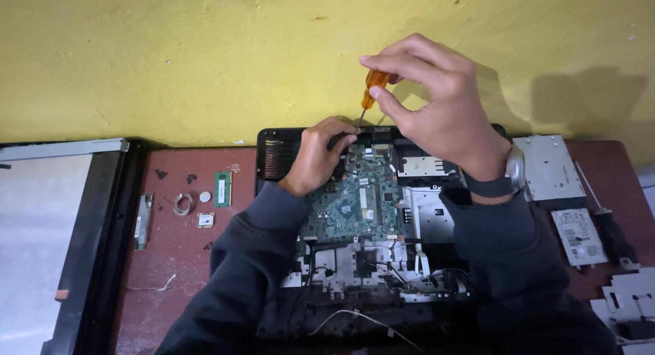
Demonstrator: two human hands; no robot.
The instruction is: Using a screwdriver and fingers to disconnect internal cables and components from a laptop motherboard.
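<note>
An opened laptop base [273, 157] lies on the red-brown table, its green motherboard [351, 208] exposed. My right hand [437, 102] grips the orange handle of a small screwdriver [374, 89], whose tip points down at the laptop's far edge. My left hand [317, 154] rests on the board near that tip, fingers curled against the shaft's lower end. Both arms wear dark sleeves, and a watch sits on my right wrist.
A detached screen panel [48, 239] lies at the left. A memory stick [223, 188], coin cell [205, 197], small card [205, 220] and coiled wire [183, 204] lie left of the laptop. At the right lie a silver drive [551, 167], a hard disk [578, 235] and a black screwdriver [610, 225]. A yellow wall stands behind.
</note>
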